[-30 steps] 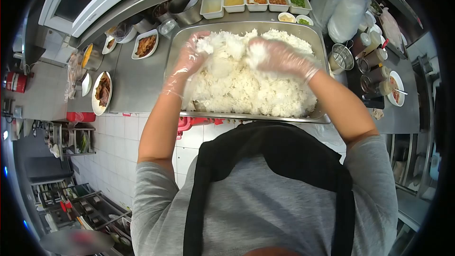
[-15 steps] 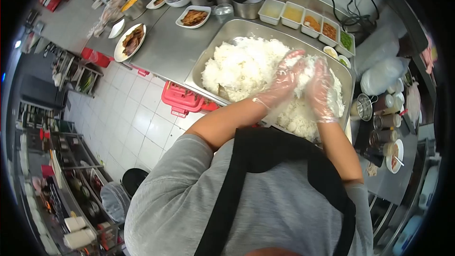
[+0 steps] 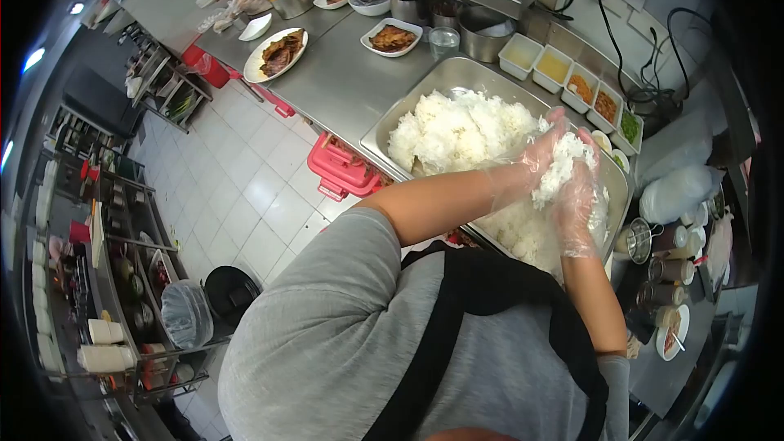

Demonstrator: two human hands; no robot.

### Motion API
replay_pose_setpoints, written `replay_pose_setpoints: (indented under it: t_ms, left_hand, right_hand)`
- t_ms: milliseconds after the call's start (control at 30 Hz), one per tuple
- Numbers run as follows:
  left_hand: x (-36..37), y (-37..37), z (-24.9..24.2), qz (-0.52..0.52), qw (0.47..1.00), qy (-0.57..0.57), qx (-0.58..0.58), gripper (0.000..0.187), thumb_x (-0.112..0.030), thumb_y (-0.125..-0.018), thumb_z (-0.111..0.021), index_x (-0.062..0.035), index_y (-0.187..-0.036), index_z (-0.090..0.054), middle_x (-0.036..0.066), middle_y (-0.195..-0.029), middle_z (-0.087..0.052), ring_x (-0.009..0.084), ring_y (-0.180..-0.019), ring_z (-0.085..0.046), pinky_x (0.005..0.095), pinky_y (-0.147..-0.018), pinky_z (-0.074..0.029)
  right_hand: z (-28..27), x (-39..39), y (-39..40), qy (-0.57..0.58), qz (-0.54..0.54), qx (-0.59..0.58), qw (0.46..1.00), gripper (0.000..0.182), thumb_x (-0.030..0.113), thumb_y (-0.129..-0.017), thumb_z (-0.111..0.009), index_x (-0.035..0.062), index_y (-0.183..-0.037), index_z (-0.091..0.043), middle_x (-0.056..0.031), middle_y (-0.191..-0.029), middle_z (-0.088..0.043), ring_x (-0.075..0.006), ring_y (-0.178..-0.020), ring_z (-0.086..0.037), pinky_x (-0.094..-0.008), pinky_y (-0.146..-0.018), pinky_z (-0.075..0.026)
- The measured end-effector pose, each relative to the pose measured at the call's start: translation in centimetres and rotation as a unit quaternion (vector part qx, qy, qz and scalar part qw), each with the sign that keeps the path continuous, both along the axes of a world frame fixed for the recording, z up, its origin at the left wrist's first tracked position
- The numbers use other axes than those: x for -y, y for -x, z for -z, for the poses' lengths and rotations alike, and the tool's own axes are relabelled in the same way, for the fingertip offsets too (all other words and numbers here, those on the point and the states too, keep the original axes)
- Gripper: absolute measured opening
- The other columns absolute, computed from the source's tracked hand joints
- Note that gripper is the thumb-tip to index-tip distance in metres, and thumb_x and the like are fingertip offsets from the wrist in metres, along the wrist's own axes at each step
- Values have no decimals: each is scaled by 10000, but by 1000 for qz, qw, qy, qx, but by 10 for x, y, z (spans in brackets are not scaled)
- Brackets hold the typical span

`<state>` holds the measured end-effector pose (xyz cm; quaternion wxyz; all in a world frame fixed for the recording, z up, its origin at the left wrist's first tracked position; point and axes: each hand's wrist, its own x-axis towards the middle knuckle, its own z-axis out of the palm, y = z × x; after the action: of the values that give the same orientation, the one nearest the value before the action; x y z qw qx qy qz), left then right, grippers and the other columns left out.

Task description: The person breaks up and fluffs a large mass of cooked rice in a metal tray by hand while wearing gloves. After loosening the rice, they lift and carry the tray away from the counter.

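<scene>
My left hand (image 3: 532,160) and my right hand (image 3: 576,202) both wear clear plastic gloves. Cupped between them is a clump of cooked white rice (image 3: 560,170), with fingers curved around it from both sides. Below them lies a deep steel tray (image 3: 377,135). A large mound of rice (image 3: 461,131) fills its left part, and more rice (image 3: 523,233) shows under my forearms at the near side. Part of the tray's right end is hidden by my hands.
Along the tray's far side stand several topping containers (image 3: 554,68). A steel pot (image 3: 482,35), a dish of browned food (image 3: 392,37) and an oval plate of meat (image 3: 282,57) sit on the counter. Jars (image 3: 660,271) stand at right; a red bin (image 3: 343,167) is below.
The camera view has shifted, so the tray and counter appear further right and lower. My hands have come closer together, and the rice clump between them now shows more plainly.
</scene>
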<state>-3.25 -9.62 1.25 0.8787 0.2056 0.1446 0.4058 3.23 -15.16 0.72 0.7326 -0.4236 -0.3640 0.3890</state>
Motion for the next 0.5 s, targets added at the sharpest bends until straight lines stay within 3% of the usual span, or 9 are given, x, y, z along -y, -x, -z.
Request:
replay_pose_setpoints:
  t_ms: [67, 167, 300, 367, 400, 500]
  left_hand:
    - [-16, -6, 19, 60, 998, 15, 8, 616, -502, -897, -555, -136, -1366, -395, 64, -1139, -586, 185, -1004, -552, 346, -885, -452]
    - [-26, -12, 35, 121, 992, 45, -3, 593, -563, -887, -518, -118, -1274, -458, 84, -1078, -611, 225, -956, -576, 380, -880, -459]
    - [-56, -24, 95, 285, 952, 84, 68, 663, -645, -865, -472, -97, -1235, -505, 110, -1110, -613, 261, -967, -578, 405, -886, -461]
    - [-43, -15, 75, 249, 969, -1, -2, 704, -672, -852, -459, -87, -1241, -509, 123, -1130, -607, 276, -1001, -564, 424, -893, -455]
    - [-37, -7, 57, 228, 972, -45, -37, 725, -685, -846, -453, -82, -1245, -511, 129, -1141, -604, 283, -1019, -556, 433, -896, -452]
    - [-27, -1, 31, 161, 967, -98, -170, 779, -665, -870, -426, -44, -1340, -430, 165, -1305, -506, 288, -1172, -484, 400, -994, -387]
  right_hand:
    - [1, 5, -2, -24, -16, 97, 995, 475, 149, -918, -418, 117, -1386, -340, -113, -1348, -416, -219, -1180, -472, -332, -993, -391]
    - [-6, 16, 14, 17, -34, 86, 996, 475, 217, -972, -389, 107, -1424, -292, -128, -1396, -380, -244, -1236, -425, -344, -1034, -342]
    - [-15, 18, 27, 40, 74, 205, 975, 499, 316, -1003, -335, 83, -1439, -261, -151, -1425, -345, -262, -1280, -362, -349, -1079, -259]
    - [-17, 8, 28, 53, 127, 263, 955, 522, 365, -1019, -308, 71, -1446, -246, -163, -1439, -327, -271, -1302, -330, -351, -1101, -217]
    - [7, -12, 12, 21, 168, 299, 939, 542, 346, -1013, -303, 36, -1448, -209, -201, -1431, -336, -316, -1306, -367, -358, -1071, -276]
    - [14, -30, -1, 32, 129, 166, 977, 569, 378, -1003, -347, 39, -1443, -223, -195, -1391, -363, -288, -1248, -400, -359, -1049, -309]
